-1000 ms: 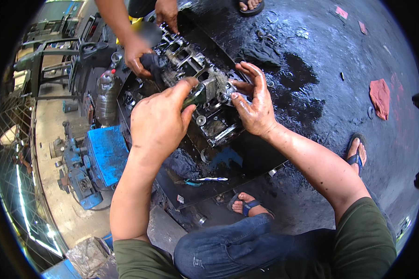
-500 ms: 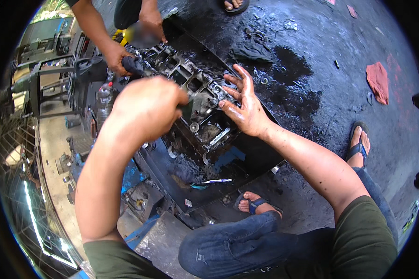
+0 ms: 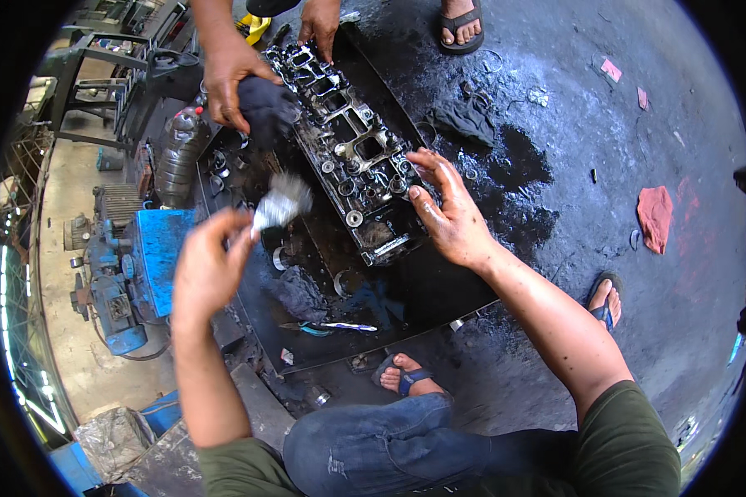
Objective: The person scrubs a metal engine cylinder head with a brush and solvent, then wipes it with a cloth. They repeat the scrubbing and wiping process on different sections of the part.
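My left hand (image 3: 215, 261) grips a paintbrush (image 3: 282, 203) with a shiny metal band; its bristles are blurred by motion. The brush is lifted off to the left of an oily engine cylinder head (image 3: 352, 137), a long metal part with a row of square openings. At the near right end of the cylinder head, my right hand (image 3: 452, 215) has its fingers spread, the tips at the part's edge. Another person's hand (image 3: 230, 79) is beside a dark cloth (image 3: 267, 108) at the far left side, while that person's other hand (image 3: 320, 25) touches the far end.
A black tray (image 3: 431, 302) lies under the cylinder head, with pliers (image 3: 307, 327), a dark rag (image 3: 302, 290) and metal rings in it. Left are a plastic bottle (image 3: 178, 161) and a blue machine (image 3: 164, 257). A red cloth (image 3: 655, 219) lies on the oily floor (image 3: 572, 248).
My left hand has swung left and back off the cylinder head, bringing the brush into sight. My right hand stays by the near end. The other person's dark cloth has moved nearer along the side.
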`<state>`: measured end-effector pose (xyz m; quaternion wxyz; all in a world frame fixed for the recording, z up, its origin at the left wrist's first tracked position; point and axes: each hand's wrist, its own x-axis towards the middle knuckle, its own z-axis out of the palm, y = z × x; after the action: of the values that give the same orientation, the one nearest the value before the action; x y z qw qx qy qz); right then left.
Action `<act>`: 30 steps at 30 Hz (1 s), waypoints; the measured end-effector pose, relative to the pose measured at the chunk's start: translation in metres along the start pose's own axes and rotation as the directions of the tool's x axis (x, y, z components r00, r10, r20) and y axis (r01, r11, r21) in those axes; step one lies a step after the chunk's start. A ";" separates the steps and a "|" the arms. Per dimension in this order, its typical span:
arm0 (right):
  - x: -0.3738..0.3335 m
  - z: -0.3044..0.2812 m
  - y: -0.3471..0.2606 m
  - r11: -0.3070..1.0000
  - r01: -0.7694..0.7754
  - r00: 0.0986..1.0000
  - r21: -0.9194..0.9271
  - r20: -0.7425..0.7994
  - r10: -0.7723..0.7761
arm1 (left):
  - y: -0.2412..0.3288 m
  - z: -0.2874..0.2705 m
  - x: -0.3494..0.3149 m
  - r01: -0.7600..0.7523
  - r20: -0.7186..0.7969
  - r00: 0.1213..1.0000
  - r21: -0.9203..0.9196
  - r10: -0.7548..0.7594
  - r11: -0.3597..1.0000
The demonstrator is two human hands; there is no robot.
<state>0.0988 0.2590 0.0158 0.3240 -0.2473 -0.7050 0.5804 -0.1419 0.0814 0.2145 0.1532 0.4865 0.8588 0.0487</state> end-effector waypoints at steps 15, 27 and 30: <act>0.013 0.004 -0.001 0.997 -0.053 0.998 -0.060 0.042 0.056 | -0.061 0.330 -0.132 0.314 0.377 0.904 -0.906 -0.204 -0.285; 0.001 0.035 0.002 0.987 0.012 0.961 -0.162 -0.270 -0.056 | 0.027 0.074 -0.001 -0.456 -0.538 0.822 -0.819 -0.188 0.349; 0.001 0.032 -0.003 0.986 0.013 0.959 -0.168 -0.278 -0.060 | 0.074 0.060 0.065 -0.460 -0.427 0.871 -0.528 0.245 0.714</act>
<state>0.0746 0.2382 0.0154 0.4103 -0.3404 -0.7016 0.4728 -0.0933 0.1711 0.1613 0.1462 0.5514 0.6978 0.4333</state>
